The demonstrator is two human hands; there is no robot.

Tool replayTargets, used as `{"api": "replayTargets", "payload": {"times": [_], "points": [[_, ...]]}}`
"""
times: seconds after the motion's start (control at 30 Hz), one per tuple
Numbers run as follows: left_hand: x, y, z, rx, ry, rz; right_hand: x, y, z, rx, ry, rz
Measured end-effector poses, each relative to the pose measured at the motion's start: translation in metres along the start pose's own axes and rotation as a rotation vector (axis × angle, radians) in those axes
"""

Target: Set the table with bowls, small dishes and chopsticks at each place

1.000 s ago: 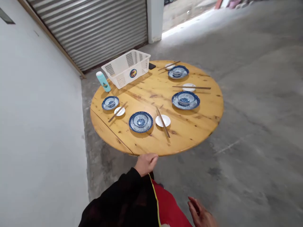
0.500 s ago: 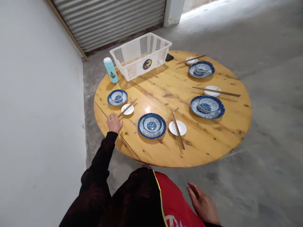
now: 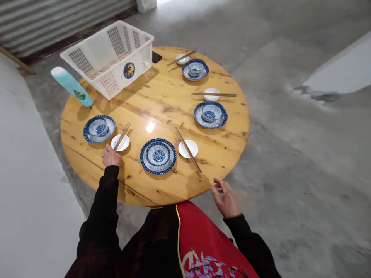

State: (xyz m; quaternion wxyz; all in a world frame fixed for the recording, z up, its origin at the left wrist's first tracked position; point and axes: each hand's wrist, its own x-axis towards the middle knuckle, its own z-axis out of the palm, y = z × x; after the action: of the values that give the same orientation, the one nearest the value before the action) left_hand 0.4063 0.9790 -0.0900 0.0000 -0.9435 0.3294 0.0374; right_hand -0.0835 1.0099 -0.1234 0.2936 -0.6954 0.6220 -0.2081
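My left hand (image 3: 111,157) rests on the round wooden table (image 3: 162,185), its fingers curled at the near end of a pair of chopsticks (image 3: 122,136) that lies across a small white saucer (image 3: 120,142). Whether the fingers grip the chopsticks is unclear. Just left of it sits a blue patterned plate with a bowl (image 3: 99,128). My right hand (image 3: 227,199) hovers at the near right table edge, fingers loosely spread, holding nothing. A second blue plate with a bowl (image 3: 158,155) lies between my hands, next to a saucer with chopsticks (image 3: 188,148).
Two more blue plate settings (image 3: 210,114) (image 3: 195,69) with saucers and chopsticks lie on the far right. A white plastic basket (image 3: 108,58), a tilted teal bottle (image 3: 72,86) and a dark phone (image 3: 156,57) stand at the back. A white wall is on the left, concrete floor all around.
My view has swung left and closer. My left hand went from the table edge to the chopsticks by the left saucer. My right hand rose toward the near table edge.
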Motion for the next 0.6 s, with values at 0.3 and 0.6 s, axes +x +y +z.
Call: {"api": "replayTargets", "payload": {"times": [0.3,0.6], "points": [[-0.034,-0.006,-0.032,-0.094,0.114,-0.063,0.089,-0.067,0.028,-0.296,-0.244,0.184],[-0.137,0.079,-0.039,-0.842,-0.337,0.335,0.090,-0.069,0.047,-0.260,-0.360,0.126]]}}
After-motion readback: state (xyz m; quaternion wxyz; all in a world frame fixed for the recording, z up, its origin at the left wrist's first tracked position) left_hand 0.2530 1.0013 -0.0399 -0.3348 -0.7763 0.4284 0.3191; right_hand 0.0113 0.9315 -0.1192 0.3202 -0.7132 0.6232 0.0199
